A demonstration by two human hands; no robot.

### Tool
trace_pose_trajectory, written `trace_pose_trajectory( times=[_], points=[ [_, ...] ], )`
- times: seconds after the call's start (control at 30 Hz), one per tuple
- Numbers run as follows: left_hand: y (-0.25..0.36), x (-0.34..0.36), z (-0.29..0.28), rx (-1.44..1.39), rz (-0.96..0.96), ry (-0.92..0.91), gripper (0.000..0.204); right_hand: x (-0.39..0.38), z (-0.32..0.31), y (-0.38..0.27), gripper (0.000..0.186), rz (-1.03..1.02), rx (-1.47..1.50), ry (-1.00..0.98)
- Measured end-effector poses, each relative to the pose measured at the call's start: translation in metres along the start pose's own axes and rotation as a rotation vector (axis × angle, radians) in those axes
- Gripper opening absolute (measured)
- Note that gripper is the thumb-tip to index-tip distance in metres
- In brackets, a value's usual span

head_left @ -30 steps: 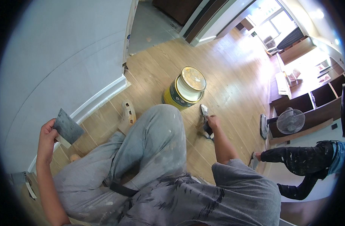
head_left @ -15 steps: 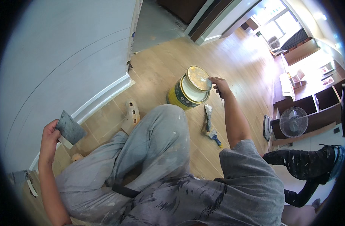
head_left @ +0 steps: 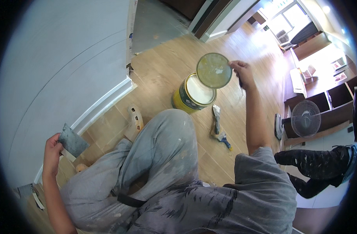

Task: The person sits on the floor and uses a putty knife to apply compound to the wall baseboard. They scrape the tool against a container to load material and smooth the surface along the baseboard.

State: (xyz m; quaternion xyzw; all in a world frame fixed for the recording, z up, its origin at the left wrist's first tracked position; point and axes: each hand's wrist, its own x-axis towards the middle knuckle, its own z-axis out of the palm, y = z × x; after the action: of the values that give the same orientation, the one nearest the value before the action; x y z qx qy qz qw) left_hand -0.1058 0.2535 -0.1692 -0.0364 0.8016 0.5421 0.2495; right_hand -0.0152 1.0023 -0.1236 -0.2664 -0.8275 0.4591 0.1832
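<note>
My left hand [head_left: 52,154], at the left by the wall, grips a flat grey putty scraper [head_left: 73,141] with a pale strip along its lower edge. My right hand [head_left: 244,75] pinches the rim of a round, stained lid [head_left: 214,71], raised over the back of an uncovered bucket. Something dark also shows under that hand's fingers; its kind is unclear. The yellow and green bucket [head_left: 182,99] stands on the floor beyond my knee, with white paint or filler [head_left: 200,92] inside. Right of it lie a smeared putty knife [head_left: 216,117] and a blue-handled brush [head_left: 224,141].
A pale wall with a white baseboard [head_left: 102,106] runs along my left. At the right stand a fan [head_left: 305,119] and brown shelving [head_left: 336,97]. Another person's legs in dark, paint-spotted trousers [head_left: 309,162] are close on my right. A doorway opens ahead.
My right hand has lifted the lid up and to the right, baring more of the bucket's white contents. My left hand keeps the scraper almost where it was.
</note>
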Motion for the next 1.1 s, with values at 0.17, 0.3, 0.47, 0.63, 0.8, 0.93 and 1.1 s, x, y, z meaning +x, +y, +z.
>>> trace_pose_trajectory(
  times=[0.17, 0.3, 0.47, 0.63, 0.8, 0.93, 1.1],
  points=[
    [-0.007, 0.005, 0.000, 0.027, -0.019, -0.010, 0.045, 0.017, -0.052, -0.024, 0.030, -0.098, -0.134, 0.133],
    [-0.010, 0.007, -0.001, 0.024, -0.018, -0.020, 0.043, 0.023, -0.069, -0.001, 0.028, -0.102, -0.294, 0.330],
    [-0.013, 0.010, -0.002, 0.011, -0.038, -0.005, 0.042, -0.018, -0.015, 0.076, 0.014, -0.106, -0.777, 0.320],
    [-0.017, 0.008, -0.005, 0.027, -0.036, 0.004, 0.043, -0.078, 0.044, 0.150, 0.013, -0.270, -1.005, 0.123],
    [-0.024, 0.013, -0.006, 0.010, -0.064, 0.011, 0.044, -0.119, 0.072, 0.184, 0.018, -0.270, -0.968, 0.026],
    [-0.026, 0.017, -0.004, 0.014, -0.090, 0.003, 0.046, -0.140, 0.069, 0.188, 0.034, -0.044, -0.691, 0.224],
    [-0.020, 0.014, 0.007, -0.073, -0.075, -0.031, 0.048, -0.176, 0.039, 0.173, 0.037, 0.945, 0.221, -0.125]
  ],
)
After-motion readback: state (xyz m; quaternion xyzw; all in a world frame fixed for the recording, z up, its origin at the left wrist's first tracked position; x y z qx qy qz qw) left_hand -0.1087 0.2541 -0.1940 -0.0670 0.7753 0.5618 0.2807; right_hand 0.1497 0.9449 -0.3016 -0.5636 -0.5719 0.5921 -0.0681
